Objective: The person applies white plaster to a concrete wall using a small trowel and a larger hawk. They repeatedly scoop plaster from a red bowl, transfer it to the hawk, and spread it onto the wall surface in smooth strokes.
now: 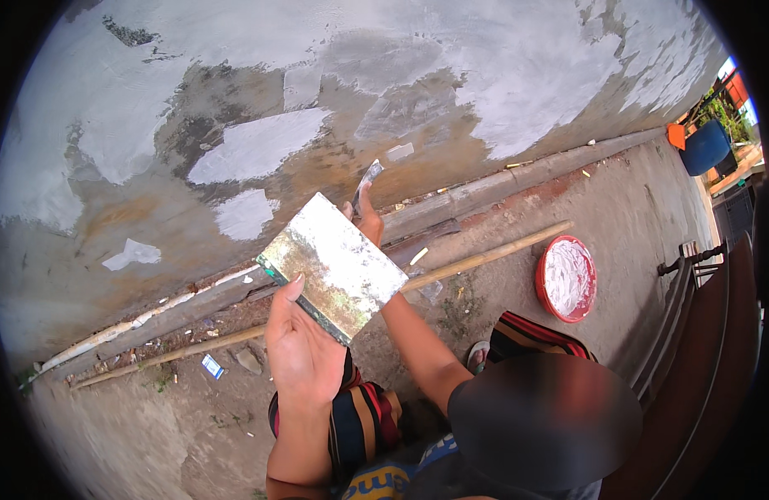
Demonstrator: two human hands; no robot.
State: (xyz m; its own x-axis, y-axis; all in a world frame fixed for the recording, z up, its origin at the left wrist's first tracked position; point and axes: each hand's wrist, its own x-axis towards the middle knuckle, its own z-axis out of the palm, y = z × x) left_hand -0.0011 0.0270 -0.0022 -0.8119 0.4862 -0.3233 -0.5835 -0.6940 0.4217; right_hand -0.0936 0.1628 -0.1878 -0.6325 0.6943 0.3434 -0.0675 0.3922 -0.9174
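Head view: pinched at just one edge by the left hand (305, 354), the wide scraper (339, 262) could be dropped; at twelve o'clock, a putty knife (373, 170) is held by the right hand (369, 222).

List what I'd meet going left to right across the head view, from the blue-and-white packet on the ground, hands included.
Blue-and-white packet, left hand, right hand, red bowl, blue container.

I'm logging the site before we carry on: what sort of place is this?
Probably an outdoor yard or passage where wall finishing is under way: the wall is only patchily covered in white, a red basin holds white paste, and green plants show at the far right.
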